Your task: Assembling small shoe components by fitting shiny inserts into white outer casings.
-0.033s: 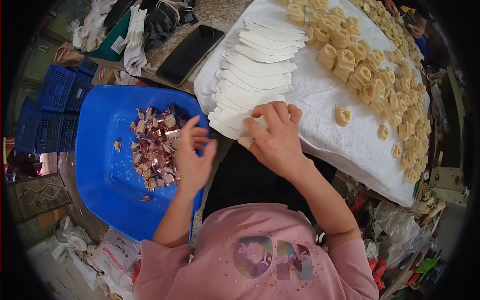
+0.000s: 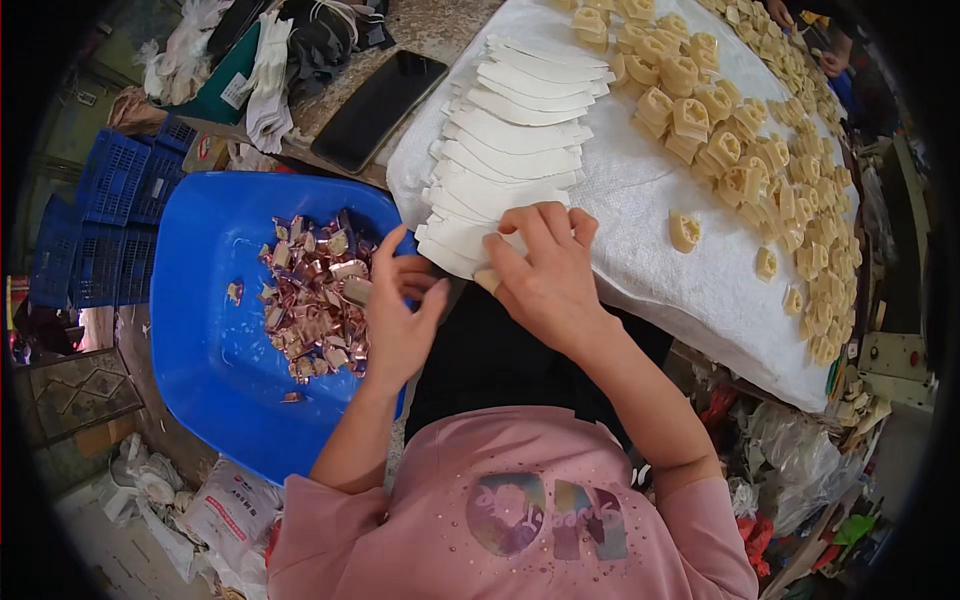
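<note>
We are resting our right hand [image 2: 545,270] on the near end of a row of thin, white, curved strips [image 2: 515,155], which are lying overlapped on a white woven sheet [image 2: 640,230]. Its fingers are bending down, and we cannot tell if they are pinching a strip. We are holding our left hand [image 2: 400,325] by the rim of a big blue plastic tub [image 2: 200,390] of small shiny pink pieces [image 2: 310,300], its fingers curling loosely, with a gap before the thumb.

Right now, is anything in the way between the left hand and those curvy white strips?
Nothing visible stands between the left hand and the near left ends of the white strips. The right hand covers part of their near right side.
</note>
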Action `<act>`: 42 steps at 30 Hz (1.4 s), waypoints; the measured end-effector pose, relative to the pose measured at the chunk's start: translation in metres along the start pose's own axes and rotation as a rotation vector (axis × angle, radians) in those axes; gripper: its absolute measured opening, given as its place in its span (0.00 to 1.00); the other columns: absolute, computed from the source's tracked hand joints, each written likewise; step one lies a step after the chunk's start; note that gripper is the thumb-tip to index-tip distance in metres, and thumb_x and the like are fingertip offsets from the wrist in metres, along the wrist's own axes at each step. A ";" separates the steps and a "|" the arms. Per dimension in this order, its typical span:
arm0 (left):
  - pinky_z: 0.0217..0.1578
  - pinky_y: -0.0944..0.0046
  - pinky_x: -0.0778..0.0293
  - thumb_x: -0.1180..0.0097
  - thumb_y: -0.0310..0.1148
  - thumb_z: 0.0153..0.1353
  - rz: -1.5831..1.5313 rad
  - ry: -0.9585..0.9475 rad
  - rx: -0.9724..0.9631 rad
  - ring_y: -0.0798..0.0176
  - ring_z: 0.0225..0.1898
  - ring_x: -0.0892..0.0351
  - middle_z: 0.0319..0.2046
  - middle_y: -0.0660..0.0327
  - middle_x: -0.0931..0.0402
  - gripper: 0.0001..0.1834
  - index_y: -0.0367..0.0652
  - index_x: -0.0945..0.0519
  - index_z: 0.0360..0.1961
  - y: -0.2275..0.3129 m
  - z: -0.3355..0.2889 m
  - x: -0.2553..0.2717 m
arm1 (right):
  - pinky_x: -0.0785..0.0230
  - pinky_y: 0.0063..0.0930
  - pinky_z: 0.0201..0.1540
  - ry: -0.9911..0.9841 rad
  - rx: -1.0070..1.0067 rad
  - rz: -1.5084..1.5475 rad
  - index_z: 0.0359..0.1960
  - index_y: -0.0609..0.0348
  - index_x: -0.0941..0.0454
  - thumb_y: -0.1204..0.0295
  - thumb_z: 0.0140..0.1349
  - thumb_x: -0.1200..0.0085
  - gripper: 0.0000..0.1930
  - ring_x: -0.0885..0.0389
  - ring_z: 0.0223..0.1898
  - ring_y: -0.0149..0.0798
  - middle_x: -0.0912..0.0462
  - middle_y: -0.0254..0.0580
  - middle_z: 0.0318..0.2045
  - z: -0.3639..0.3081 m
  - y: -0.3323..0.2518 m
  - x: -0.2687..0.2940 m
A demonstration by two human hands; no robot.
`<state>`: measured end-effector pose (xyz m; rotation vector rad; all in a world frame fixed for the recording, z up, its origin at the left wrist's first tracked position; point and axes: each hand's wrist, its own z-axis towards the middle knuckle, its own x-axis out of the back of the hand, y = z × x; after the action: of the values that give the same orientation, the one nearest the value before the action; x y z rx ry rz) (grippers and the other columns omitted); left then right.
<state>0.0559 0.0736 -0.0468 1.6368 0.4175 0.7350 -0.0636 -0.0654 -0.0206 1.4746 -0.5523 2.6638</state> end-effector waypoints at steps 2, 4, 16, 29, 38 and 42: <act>0.47 0.65 0.31 0.47 0.17 0.51 -0.229 0.001 -0.038 0.64 0.44 0.28 0.45 0.55 0.30 0.36 0.40 0.43 0.62 0.006 0.005 -0.022 | 0.48 0.40 0.44 -0.021 0.047 -0.122 0.27 0.57 0.24 0.71 0.44 0.47 0.08 0.33 0.41 0.40 0.28 0.38 0.34 0.000 -0.001 -0.009; 0.50 0.64 0.32 0.47 0.16 0.51 -0.457 0.003 -0.077 0.62 0.48 0.28 0.47 0.53 0.31 0.36 0.39 0.44 0.62 0.006 0.012 -0.035 | 0.48 0.40 0.44 -0.031 -0.002 -0.098 0.27 0.57 0.24 0.73 0.43 0.47 0.07 0.33 0.40 0.40 0.29 0.38 0.33 0.001 -0.007 -0.008; 0.51 0.67 0.32 0.53 0.12 0.54 -0.437 -0.033 0.019 0.64 0.53 0.30 0.52 0.54 0.31 0.31 0.39 0.41 0.61 0.007 0.017 -0.029 | 0.36 0.23 0.41 0.482 -0.665 0.873 0.36 0.62 0.28 0.77 0.60 0.53 0.04 0.30 0.36 0.27 0.26 0.36 0.33 -0.008 0.028 0.023; 0.32 0.68 0.33 0.61 0.36 0.67 -0.278 -0.468 -0.112 0.66 0.31 0.29 0.33 0.56 0.26 0.19 0.29 0.30 0.49 0.041 -0.013 -0.071 | 0.47 0.44 0.46 0.171 -0.051 -0.091 0.28 0.56 0.28 0.71 0.40 0.43 0.11 0.29 0.40 0.41 0.27 0.37 0.36 -0.040 0.005 0.064; 0.26 0.68 0.34 0.68 0.35 0.70 -0.770 -0.498 0.213 0.66 0.27 0.30 0.30 0.54 0.26 0.23 0.28 0.38 0.59 0.064 0.000 -0.114 | 0.34 0.38 0.37 0.459 -0.812 -0.091 0.38 0.60 0.24 0.74 0.42 0.38 0.18 0.28 0.36 0.49 0.27 0.46 0.32 -0.068 0.093 0.080; 0.29 0.67 0.33 0.69 0.34 0.69 -0.818 -0.551 0.170 0.65 0.29 0.29 0.32 0.51 0.26 0.24 0.28 0.42 0.61 0.065 0.001 -0.120 | 0.33 0.38 0.38 0.171 -0.771 -0.184 0.41 0.61 0.25 0.76 0.45 0.41 0.18 0.28 0.36 0.48 0.28 0.46 0.31 -0.067 0.090 0.077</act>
<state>-0.0400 -0.0167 -0.0116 1.5550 0.6873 -0.3638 -0.1787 -0.1378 -0.0146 0.9953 -1.1778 2.0289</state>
